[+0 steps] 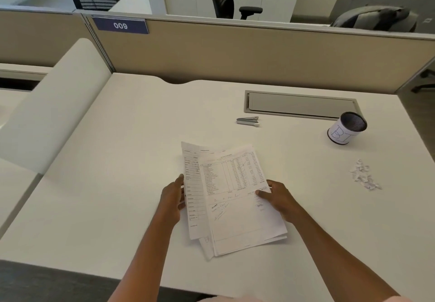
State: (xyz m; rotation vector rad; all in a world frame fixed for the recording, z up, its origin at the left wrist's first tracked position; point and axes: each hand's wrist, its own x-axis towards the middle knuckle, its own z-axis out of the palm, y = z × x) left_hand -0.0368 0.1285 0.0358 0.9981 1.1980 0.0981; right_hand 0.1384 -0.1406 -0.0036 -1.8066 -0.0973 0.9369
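So the person's got a stack of white printed paper sheets [226, 198] between both hands, low over the near middle of the plain white desk [117, 160]. The sheets are fanned out and crooked, with the bottom corners not lining up at all. Looks like the squaring-up step, getting the pages even. The right hand [277, 199] pinches the right edge, thumb flat on top and the other fingers tucked underneath. The left hand [173, 198] lies along the left edge with fingers fairly straight and close together; can't tell if it's really gripping or just pushing sideways. Next move probably calls for loosening that pinch a bit so the pages can slide, then tapping the bottom edge on the desk. The small silver metal stapler [247, 121] sits well apart further back, so fastening would mean letting go with one hand. Off to the right there's a black mesh cup wrapped in white paper [346, 128] and a little heap of torn white paper scraps [364, 177].
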